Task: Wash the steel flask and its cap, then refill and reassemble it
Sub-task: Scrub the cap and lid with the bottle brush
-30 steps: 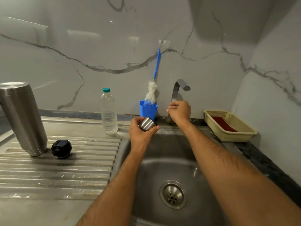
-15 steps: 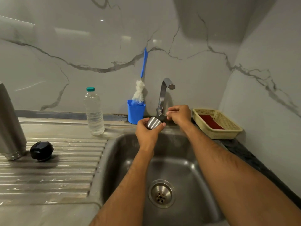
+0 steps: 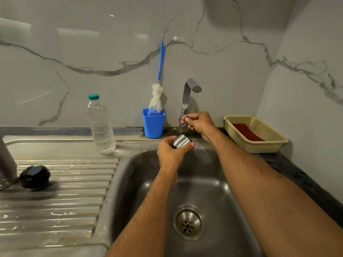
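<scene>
steel flask point(image 3: 6, 164) cut off at left frame edge, tap lever point(image 3: 185, 123) mostly hidden under right hand point(image 3: 200, 123), steel cap point(image 3: 181, 140) partly wrapped by left hand point(image 3: 171, 154)

Bottle point(image 3: 101, 125) left of cup point(image 3: 153, 122); basket point(image 3: 256, 134) right

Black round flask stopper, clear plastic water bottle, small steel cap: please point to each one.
Black round flask stopper point(image 3: 34, 177), head view, top face.
Clear plastic water bottle point(image 3: 101, 125), head view, body.
Small steel cap point(image 3: 181, 140), head view, side wall.
</scene>
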